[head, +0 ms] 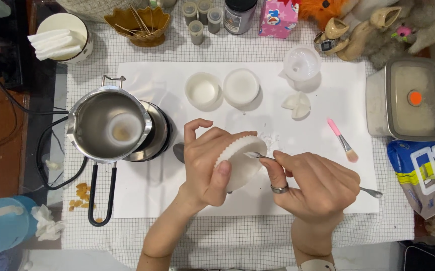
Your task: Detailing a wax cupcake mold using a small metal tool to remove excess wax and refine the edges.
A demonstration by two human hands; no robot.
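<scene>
At about one o'clock, at the far edge, stands a small pink carton [278, 18] with a cartoon picture on its front. Beside it, near twelve o'clock, is a dark jar [238, 15] with a pale label. At three to four o'clock lies a blue and yellow bag [407, 168] (partly covered by a white box).

White scalloped disc [241, 160], pink brush [342, 140]
</scene>
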